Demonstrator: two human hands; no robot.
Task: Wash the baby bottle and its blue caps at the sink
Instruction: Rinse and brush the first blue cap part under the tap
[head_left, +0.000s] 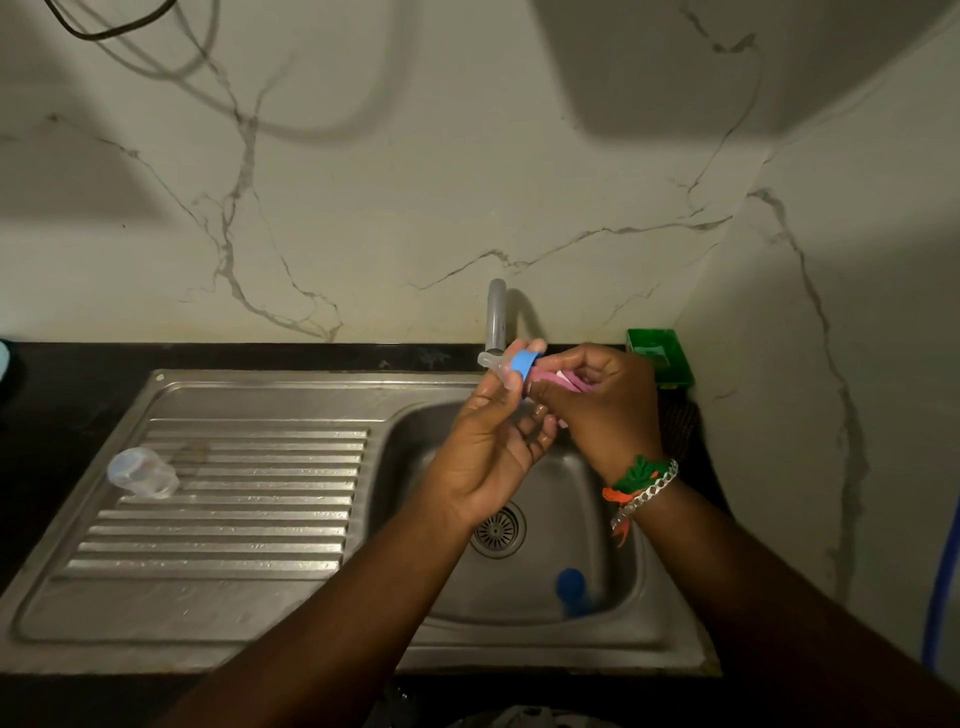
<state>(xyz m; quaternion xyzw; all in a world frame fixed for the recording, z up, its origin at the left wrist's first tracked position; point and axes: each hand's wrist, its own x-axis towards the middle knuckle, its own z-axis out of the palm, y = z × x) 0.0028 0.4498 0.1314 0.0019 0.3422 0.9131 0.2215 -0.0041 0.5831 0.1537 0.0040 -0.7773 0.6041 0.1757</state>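
Head view: both hands are over the sink basin (415, 431), just under the tap (496, 317) at 12 o'clock.

Left hand (488, 447) grips the blue cap ring (523, 364) with the clear teat (491, 361) still in it, thumb and fingertips curled round the ring, teat pointing to 9 o'clock.

Right hand (597, 400) is curled round a pink scrubber (553, 382), held against the open side of the ring, at 3 o'clock of it. Green-orange thread band and a metal chain bracelet (644, 486) sit on the right wrist.

Second blue cap (570, 587) lies in the basin at 5 o'clock of the drain (497, 531).

Clear baby bottle (143, 473) lies on its side on the ribbed drainboard (234, 509), at 9 o'clock, well apart from the hands.

Green soap tray (661, 356) sits on the black tabletop (62, 405) at 2 o'clock of the basin, in the wall corner.

Can't tell if water is running.
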